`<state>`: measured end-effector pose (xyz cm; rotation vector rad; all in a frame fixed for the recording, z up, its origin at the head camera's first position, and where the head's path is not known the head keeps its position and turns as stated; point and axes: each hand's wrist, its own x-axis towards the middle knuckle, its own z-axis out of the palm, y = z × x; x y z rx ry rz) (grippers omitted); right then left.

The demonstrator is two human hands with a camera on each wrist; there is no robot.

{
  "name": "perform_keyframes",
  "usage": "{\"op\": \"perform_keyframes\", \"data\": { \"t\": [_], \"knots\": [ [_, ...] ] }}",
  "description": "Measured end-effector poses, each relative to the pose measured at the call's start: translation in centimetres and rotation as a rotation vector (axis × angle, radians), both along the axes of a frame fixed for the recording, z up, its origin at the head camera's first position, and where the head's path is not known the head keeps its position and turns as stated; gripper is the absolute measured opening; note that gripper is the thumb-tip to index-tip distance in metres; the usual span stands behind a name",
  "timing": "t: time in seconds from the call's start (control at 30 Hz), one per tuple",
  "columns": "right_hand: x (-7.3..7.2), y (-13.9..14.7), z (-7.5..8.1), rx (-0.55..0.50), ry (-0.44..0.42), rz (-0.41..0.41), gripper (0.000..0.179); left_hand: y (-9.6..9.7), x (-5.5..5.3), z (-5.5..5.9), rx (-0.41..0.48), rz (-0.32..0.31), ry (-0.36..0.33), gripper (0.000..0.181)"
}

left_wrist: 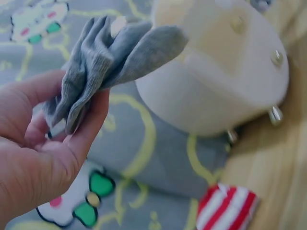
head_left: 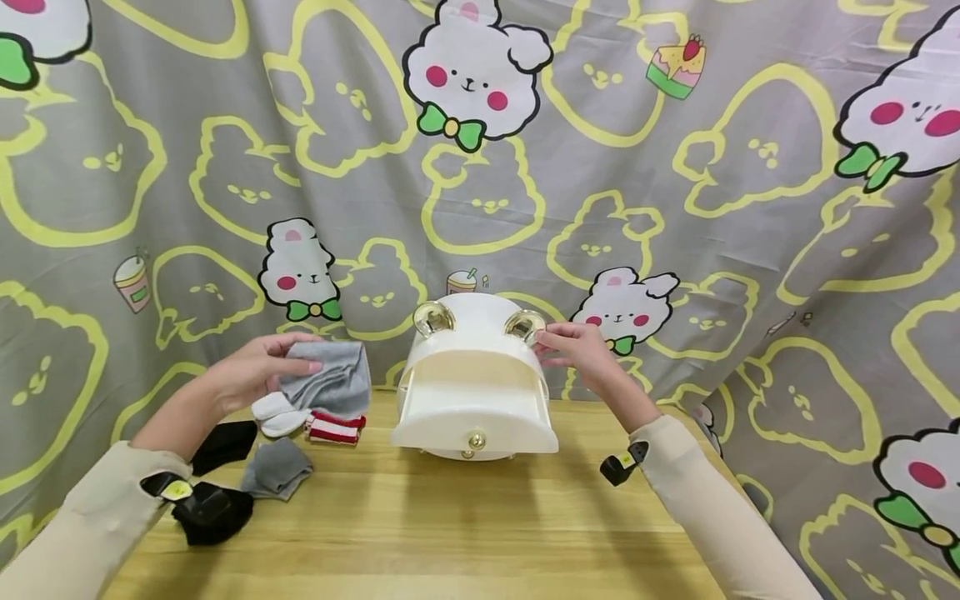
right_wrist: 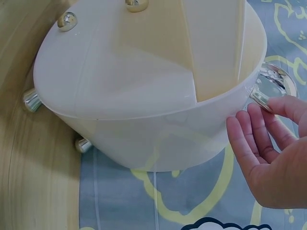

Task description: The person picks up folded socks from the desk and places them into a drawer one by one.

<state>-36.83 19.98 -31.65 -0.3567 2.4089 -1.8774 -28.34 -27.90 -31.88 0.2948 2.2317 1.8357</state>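
Note:
My left hand (head_left: 251,375) pinches a folded pair of grey socks (head_left: 330,379) between thumb and fingers, raised above the table. To its right stands a white rounded drawer box (head_left: 480,321) with two gold ear-shaped rings on top. Its upper drawer (head_left: 480,429), with a gold knob on the front, is pulled out. At the box's right side, my right hand (head_left: 581,346) pinches the right gold ear (head_left: 525,325) with thumb and fingertips. In the right wrist view, the thumb meets the lower edge of this gold ear (right_wrist: 276,81), and the other fingers lie beside the box wall.
Left on the wooden table (head_left: 450,533) lie white socks (head_left: 279,414), red-and-white striped socks (head_left: 335,427), another grey folded pair (head_left: 277,468), a black folded pair (head_left: 223,446) and another black bundle (head_left: 213,517). A patterned grey curtain (head_left: 495,183) hangs behind the box.

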Motion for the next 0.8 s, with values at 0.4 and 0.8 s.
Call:
{"op": "perform_keyframes", "data": {
  "t": [0.4,0.8],
  "knots": [
    [0.3,0.0,0.2,-0.002,-0.020,-0.013,0.029,7.8,-0.3,5.3,0.138,-0.004,-0.075,0.049],
    [0.1,0.1,0.1,0.000,-0.006,0.010,0.034,15.9,-2.3,5.6,0.188,0.015,-0.221,0.052]
  ]
}}
